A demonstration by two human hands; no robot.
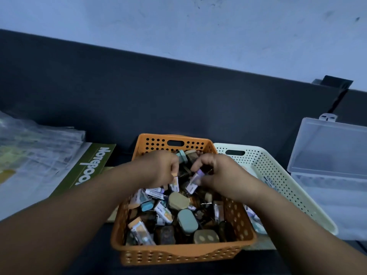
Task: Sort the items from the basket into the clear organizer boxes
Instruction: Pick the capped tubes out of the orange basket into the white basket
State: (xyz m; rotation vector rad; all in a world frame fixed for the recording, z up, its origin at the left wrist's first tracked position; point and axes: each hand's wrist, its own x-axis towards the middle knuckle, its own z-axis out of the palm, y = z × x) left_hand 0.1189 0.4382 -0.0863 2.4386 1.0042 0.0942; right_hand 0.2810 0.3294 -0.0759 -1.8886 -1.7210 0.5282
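Both hands are reaching into the orange basket, which is sitting in the lower middle of the frame and is crowded with small items. The right hand is pinching a purple-and-white packet in its grip. The left hand is clenching its grip round an orange-and-white packet just beside it. The purple packet's long axis is running diagonally, its low end toward the lower left and its purple-capped end pointing to the upper right, into the fingers. The clear organizer box, with its lid standing open, is lying at the right edge of the frame, beyond the cream basket. The right grip is therefore the nearer one, and its carry is likely heading rightward over the cream basket.
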